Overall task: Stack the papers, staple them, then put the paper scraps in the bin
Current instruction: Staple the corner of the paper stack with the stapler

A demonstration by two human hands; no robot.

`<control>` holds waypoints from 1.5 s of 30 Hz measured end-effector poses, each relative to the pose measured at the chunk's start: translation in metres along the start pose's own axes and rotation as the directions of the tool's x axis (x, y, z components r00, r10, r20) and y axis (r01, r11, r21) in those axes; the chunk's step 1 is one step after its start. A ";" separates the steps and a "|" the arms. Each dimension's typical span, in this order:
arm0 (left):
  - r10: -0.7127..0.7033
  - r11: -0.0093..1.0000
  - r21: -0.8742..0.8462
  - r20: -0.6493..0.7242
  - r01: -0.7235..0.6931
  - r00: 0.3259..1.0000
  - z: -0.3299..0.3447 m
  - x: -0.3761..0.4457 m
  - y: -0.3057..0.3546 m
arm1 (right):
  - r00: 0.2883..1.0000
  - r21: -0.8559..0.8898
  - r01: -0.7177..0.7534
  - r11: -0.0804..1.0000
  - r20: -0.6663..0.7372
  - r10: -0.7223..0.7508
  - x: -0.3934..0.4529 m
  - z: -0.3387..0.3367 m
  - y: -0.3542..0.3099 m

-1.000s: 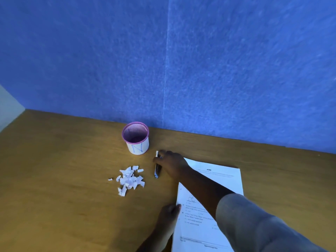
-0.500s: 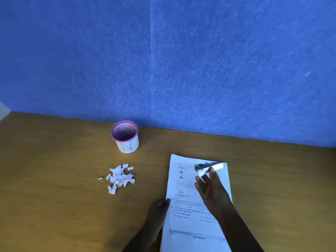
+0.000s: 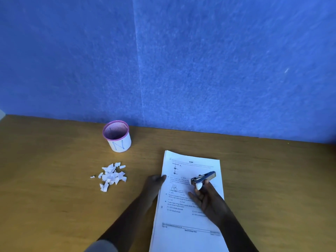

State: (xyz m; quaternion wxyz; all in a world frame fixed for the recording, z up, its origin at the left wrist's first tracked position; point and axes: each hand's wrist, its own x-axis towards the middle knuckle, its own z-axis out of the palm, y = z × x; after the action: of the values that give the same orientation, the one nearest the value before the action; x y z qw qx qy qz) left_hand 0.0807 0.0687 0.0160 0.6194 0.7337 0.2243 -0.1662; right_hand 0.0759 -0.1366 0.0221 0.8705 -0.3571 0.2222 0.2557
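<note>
A stack of printed white papers lies on the wooden desk, reaching down to the bottom edge of the view. My right hand grips a small silver and white stapler and holds it above the middle of the top sheet. My left hand rests at the stack's left edge, fingertips touching the paper. A pile of white paper scraps lies on the desk to the left of the papers. Behind the scraps stands the bin, a small white cup with a pink mesh rim.
A blue felt partition closes off the back of the desk just behind the bin. Bare wood stretches to the right of the papers and to the left of the scraps.
My right hand picked the stapler up from the desk beside the bin and carried it over the papers. My left hand slid up along the stack's left edge.
</note>
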 end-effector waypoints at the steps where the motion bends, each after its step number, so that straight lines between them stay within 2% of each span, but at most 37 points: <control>1: -0.012 1.000 -0.003 -0.014 0.012 1.000 0.002 0.006 0.005 | 1.000 -0.033 0.003 0.999 0.017 -0.003 -0.001 0.001 -0.002; 4: -0.012 0.998 0.055 -0.049 0.015 0.999 0.008 0.019 0.011 | 0.997 -0.106 0.047 0.993 0.058 -0.041 -0.002 0.002 -0.008; 8: 0.083 0.989 0.134 -0.095 -0.070 0.992 0.012 0.019 0.006 | 0.992 -0.109 0.111 0.988 0.077 -0.103 -0.009 0.000 -0.018; 13: 0.231 0.967 0.135 -0.115 -0.215 0.966 0.010 0.000 0.007 | 0.979 -0.107 0.191 0.976 0.089 -0.182 -0.021 0.018 -0.034; 18: 0.386 0.923 0.047 -0.135 -0.383 0.913 0.007 -0.024 0.015 | 0.951 -0.126 0.275 0.953 0.183 -0.250 -0.035 0.045 -0.057; 20: 0.423 0.906 0.043 -0.125 -0.421 0.898 0.007 -0.034 0.018 | 0.937 -0.185 0.315 0.931 0.217 -0.274 -0.041 0.059 -0.064; 24: 0.472 0.882 0.067 -0.138 -0.467 0.871 0.004 -0.046 0.022 | 0.891 -0.461 0.439 0.771 0.335 -0.307 -0.049 0.080 -0.070; 28: 0.518 0.855 0.055 -0.135 -0.515 0.845 0.005 -0.058 0.025 | 0.842 -0.697 0.536 0.477 0.401 -0.360 -0.054 0.094 -0.071; 33: 0.538 0.839 -0.002 -0.144 -0.544 0.831 0.005 -0.067 0.027 | 0.764 -0.798 0.580 0.164 0.463 -0.449 -0.059 0.099 -0.081; 36: 0.564 0.815 -0.070 -0.129 -0.575 0.816 0.005 -0.070 0.028 | 0.722 -0.822 0.568 0.030 0.481 -0.497 -0.063 0.102 -0.086; 39: 0.603 0.781 -0.120 -0.110 -0.613 0.790 0.005 -0.073 0.028 | 0.723 -0.826 0.563 -0.016 0.502 -0.474 -0.065 0.104 -0.091; 42: 0.631 0.759 -0.131 -0.093 -0.638 0.770 0.005 -0.071 0.025 | 0.760 -0.847 0.529 -0.051 0.499 -0.416 -0.064 0.107 -0.099; 45: 0.625 0.766 -0.118 -0.090 -0.632 0.775 0.004 -0.069 0.022 | 0.824 -0.850 0.527 0.021 0.504 -0.259 -0.069 0.111 -0.112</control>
State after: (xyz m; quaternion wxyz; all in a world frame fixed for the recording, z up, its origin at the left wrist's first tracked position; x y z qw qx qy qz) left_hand 0.0340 0.0535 0.0697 0.6846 0.7240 -0.0089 0.0836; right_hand 0.1131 -0.1434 0.1901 0.4800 -0.8465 -0.1972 0.1188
